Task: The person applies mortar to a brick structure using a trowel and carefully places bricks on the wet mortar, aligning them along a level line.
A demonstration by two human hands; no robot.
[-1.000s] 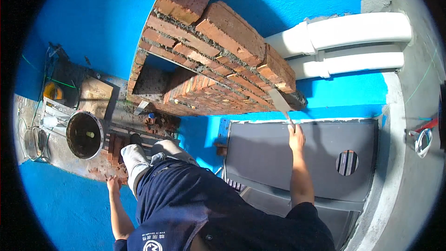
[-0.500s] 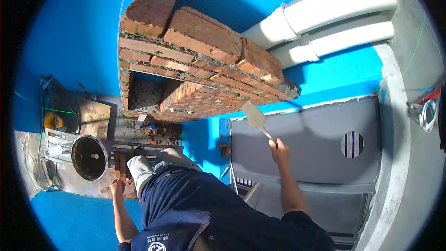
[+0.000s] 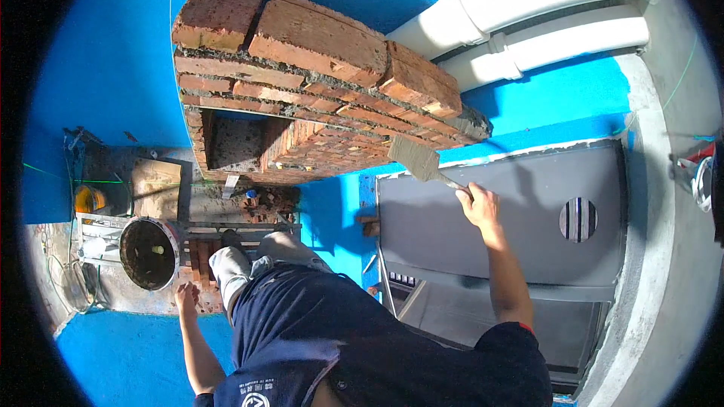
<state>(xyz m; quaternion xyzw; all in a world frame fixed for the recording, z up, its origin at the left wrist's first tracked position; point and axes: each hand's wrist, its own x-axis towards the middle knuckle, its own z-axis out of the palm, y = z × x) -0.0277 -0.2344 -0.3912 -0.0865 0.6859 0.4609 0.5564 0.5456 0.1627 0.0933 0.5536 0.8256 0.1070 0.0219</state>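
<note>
My right hand [image 3: 481, 207] is closed round the handle of a trowel [image 3: 414, 158]. Grey mortar seems to coat the trowel's broad blade, which lies close to the lower edge of the brick wall [image 3: 317, 117]. Whether blade and bricks touch, I cannot tell. Low on the left, my left hand [image 3: 187, 298] hangs with loosely bent, parted fingers and nothing visible in it. Just beyond it, reddish bricks [image 3: 200, 262] rest on the planks, beside a round bucket [image 3: 150, 254] with dark contents.
Two white pipes [image 3: 554, 0] run along the blue wall at upper right. Below them is a grey panel [image 3: 490, 241] with a round opening. A board [image 3: 156, 188] leans at the left near a yellow container [image 3: 90, 199]. Thin green lines cross both sides.
My right hand has moved right and up, and the trowel blade has turned, now showing a grey, coated face. My left hand has drawn slightly away from the bricks. The view has shifted slightly.
</note>
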